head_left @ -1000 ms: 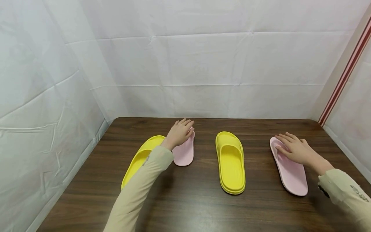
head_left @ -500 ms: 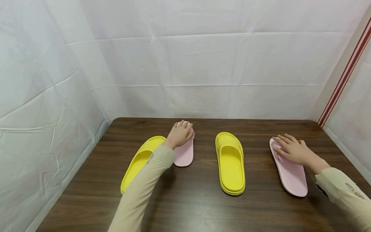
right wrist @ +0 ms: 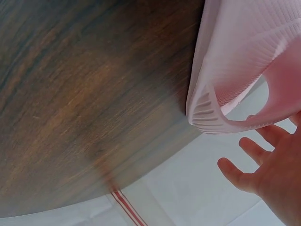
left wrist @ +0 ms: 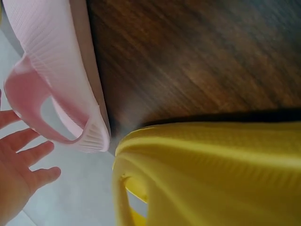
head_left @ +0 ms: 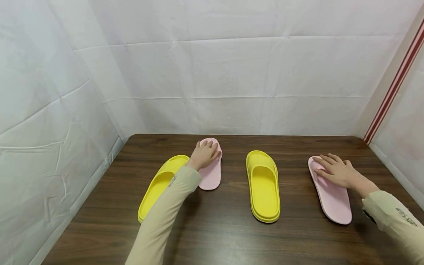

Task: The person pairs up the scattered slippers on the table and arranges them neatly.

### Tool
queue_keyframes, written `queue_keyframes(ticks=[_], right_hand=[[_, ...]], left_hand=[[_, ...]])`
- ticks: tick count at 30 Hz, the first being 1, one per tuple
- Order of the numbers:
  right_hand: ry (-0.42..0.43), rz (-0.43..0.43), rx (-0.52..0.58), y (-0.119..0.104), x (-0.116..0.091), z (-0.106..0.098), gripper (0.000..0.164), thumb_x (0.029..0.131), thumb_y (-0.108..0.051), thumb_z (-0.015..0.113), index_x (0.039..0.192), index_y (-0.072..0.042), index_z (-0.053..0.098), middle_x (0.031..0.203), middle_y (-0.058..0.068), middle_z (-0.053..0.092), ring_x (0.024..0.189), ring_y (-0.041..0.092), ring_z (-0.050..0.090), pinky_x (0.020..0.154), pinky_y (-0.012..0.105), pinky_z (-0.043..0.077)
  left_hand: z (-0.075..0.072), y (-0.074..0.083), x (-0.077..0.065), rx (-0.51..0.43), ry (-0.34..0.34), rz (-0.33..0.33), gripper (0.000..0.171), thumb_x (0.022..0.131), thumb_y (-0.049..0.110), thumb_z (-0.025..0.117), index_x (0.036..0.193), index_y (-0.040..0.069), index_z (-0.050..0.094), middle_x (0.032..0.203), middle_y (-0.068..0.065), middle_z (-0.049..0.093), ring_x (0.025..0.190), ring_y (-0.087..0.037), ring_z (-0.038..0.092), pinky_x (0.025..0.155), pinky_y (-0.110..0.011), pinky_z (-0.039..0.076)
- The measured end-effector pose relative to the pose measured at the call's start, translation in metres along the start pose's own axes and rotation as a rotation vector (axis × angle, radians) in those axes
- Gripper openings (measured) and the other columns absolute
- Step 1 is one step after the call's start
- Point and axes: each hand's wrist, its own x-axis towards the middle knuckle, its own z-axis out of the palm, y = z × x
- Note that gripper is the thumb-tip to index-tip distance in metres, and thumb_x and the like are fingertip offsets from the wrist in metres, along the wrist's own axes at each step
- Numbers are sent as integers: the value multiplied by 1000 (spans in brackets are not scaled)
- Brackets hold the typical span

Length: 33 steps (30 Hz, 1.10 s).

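Observation:
Two pink slippers and two yellow ones lie apart on a dark wooden table. My left hand (head_left: 203, 154) is over the strap of the left pink slipper (head_left: 210, 178), fingers spread toward its far end; whether they touch is unclear. In the left wrist view, the fingers of that hand (left wrist: 19, 169) look straight and parted beside the pink strap (left wrist: 29, 96). Over the upper part of the right pink slipper (head_left: 335, 206) is my right hand (head_left: 338, 173). The right wrist view shows this hand (right wrist: 282, 174) with parted fingers close to the strap (right wrist: 289, 89).
The left yellow slipper (head_left: 155, 189) lies slanted, partly hidden by my left sleeve (head_left: 169, 206). Another yellow slipper (head_left: 265, 191) lies between the pink ones. White sheeting (head_left: 232, 73) rises behind the table (head_left: 225, 235), with a red-striped band (head_left: 394, 84) at the right.
My left hand has drawn back slightly, baring the far end of the left pink slipper. The right hand has shifted slightly downward. All the slippers stay put.

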Motion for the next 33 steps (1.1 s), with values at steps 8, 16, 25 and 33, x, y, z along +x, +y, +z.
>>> queue_keyframes(ticks=[8, 16, 25, 33], right_hand=[[27, -18, -26, 0, -1, 1, 56, 90, -49, 39, 134, -14, 37, 131, 21, 40, 121, 44, 28, 81, 61, 27], [56, -34, -39, 0, 1, 2, 55, 89, -49, 42, 132, -16, 39, 127, 18, 42, 116, 39, 34, 79, 57, 28], [85, -61, -47, -5, 0, 3, 54, 88, -49, 45, 131, -16, 42, 123, 14, 47, 112, 36, 40, 78, 55, 30], [106, -61, -46, -7, -2, 5, 58, 86, -50, 47, 130, -12, 41, 124, 15, 49, 110, 35, 42, 77, 54, 31]], left_hand=[[-4, 5, -8, -25, 10, 42, 40, 96, 34, 34, 127, 12, 46, 124, -13, 51, 116, -33, 46, 101, -62, 19], [-4, 12, -18, -11, 89, 126, 29, 95, 35, 37, 108, 15, 53, 111, -14, 57, 109, -34, 50, 99, -63, 23], [2, 14, -23, 75, 201, 218, 30, 94, 33, 41, 111, 12, 54, 104, -11, 56, 99, -33, 52, 94, -58, 34], [6, 11, -22, 53, 156, 214, 29, 95, 35, 38, 113, 16, 51, 112, -9, 53, 96, -34, 53, 94, -59, 32]])
